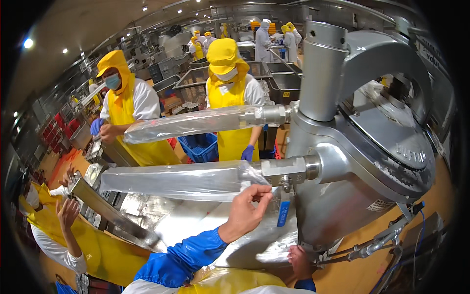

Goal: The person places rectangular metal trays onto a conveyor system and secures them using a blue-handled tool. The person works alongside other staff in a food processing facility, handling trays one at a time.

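Clear plastic bag (171, 181) stretches leftward from the left hand (247, 213), whose thumb and finger pinch its edge; lower right is the right hand (299, 260), its grip unclear.

So it's a long, clear plastic film sleeve (171, 180), shiny and see-through. The near end's all bunched and wrinkly, with a loose corner drawn out to the fingertips (267, 189) of the left hand (246, 211), looks pinched there. The rest runs off left of the fingers, pretty much level and smoother, far end well apart from them.
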Tool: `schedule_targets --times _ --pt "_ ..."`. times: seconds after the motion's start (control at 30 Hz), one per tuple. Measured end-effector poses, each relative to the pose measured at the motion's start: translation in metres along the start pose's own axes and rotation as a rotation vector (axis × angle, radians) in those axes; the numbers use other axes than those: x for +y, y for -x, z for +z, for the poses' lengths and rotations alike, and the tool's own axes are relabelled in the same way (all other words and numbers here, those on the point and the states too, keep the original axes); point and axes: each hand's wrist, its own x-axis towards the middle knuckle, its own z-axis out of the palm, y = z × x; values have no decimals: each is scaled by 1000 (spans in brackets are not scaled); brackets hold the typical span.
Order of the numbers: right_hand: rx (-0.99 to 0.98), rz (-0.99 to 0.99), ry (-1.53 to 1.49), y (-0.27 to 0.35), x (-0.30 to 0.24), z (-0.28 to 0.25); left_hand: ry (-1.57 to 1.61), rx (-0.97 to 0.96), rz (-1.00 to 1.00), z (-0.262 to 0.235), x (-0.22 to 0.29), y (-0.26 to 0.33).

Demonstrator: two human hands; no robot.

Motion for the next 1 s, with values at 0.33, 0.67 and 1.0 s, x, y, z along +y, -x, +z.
schedule_targets --times 0.33,0.67,1.0 --pt "-513 -71 18 -58 20 146 -120 -426 90 -86 -24 98" --pt "-826 -249 1215 -148 155 245 -171 97 -729 -113 -56 292" --pt "-835 -716 1609 -148 233 292 -226 355 -907 -87 -24 304"
